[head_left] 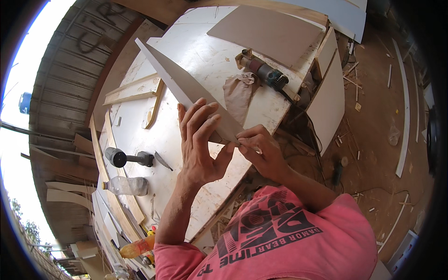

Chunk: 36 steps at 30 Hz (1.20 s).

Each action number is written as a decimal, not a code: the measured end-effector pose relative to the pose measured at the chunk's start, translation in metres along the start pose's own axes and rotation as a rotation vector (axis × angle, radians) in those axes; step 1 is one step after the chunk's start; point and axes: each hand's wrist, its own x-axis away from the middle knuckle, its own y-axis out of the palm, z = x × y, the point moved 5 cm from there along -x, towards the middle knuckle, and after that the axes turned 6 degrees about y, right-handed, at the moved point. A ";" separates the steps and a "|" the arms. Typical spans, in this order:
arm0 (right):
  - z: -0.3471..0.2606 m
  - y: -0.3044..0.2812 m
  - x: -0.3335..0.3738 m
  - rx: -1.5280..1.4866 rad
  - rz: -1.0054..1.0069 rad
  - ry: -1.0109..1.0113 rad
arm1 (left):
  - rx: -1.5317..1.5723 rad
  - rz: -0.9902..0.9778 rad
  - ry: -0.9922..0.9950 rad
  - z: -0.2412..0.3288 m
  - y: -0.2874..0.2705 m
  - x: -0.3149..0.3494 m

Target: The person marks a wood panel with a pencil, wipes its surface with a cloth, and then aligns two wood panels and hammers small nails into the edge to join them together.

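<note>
A long, narrow grey-white board [175, 84] stands tilted on edge above the workbench, running from the far left toward me. My left hand [200, 144] grips it near its close end, the fingers laid over its face and the thumb by the corner. At that corner, the fingertips of my right hand [263, 151] pinch the board's end. Whether a small piece sits between those fingertips, I cannot tell. A crumpled beige cloth [239, 95] lies on the bench just beyond the board.
The white workbench [196, 42] holds a green and maroon corded power tool [263, 72], a large brown panel [268, 35], a wooden frame piece [135, 88], a grey-black tool [130, 158] and a clear plastic bottle [128, 185]. Scraps litter the dirt floor [373, 140] at right.
</note>
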 end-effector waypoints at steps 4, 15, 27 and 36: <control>-0.003 -0.001 -0.005 -0.027 -0.052 0.009 | -0.067 0.052 -0.084 0.003 -0.001 0.009; -0.011 -0.007 -0.032 -0.091 -0.203 -0.074 | -0.033 0.142 -0.128 0.012 0.000 0.008; -0.012 -0.013 -0.050 -0.095 -0.323 -0.088 | -0.020 0.191 -0.197 0.012 0.003 0.009; -0.013 -0.014 -0.053 -0.060 -0.392 -0.075 | 0.198 0.310 -0.286 0.000 0.009 0.023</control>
